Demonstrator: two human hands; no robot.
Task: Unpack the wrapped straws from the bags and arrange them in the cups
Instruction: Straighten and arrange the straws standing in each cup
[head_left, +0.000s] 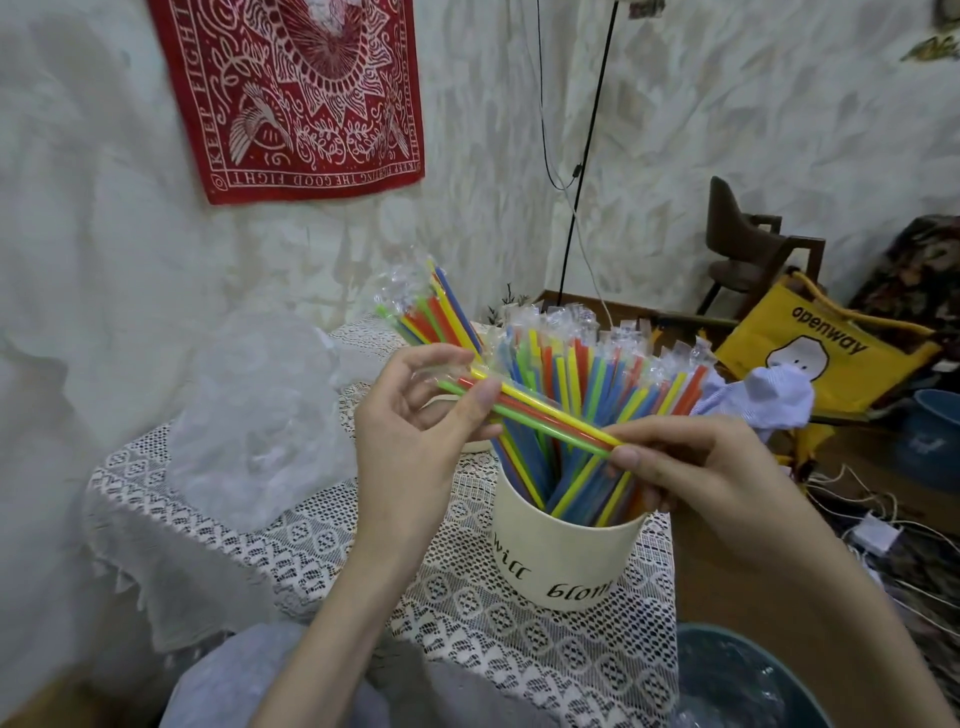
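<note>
Two hands, left hand (415, 415) and right hand (691, 467), pinch a few wrapped straws (535, 410) above a straw-filled cream cup (561, 551), tabletop (311, 545) centre; crumpled bag (254, 415) at nine o'clock.

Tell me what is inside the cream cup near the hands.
The cream cup is packed with wrapped straws in blue, yellow, green, orange and red, standing and fanning out above its rim. Their lower ends and the cup's bottom are hidden by its wall.

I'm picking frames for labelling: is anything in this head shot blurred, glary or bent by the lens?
Head view: soft even light, no hard shadows; straws between left hand and right hand are sharp, as is the cream cup; the clear bag looks washed out and smeared; the wide lens bows the wall, and the red cloth leans.
</note>
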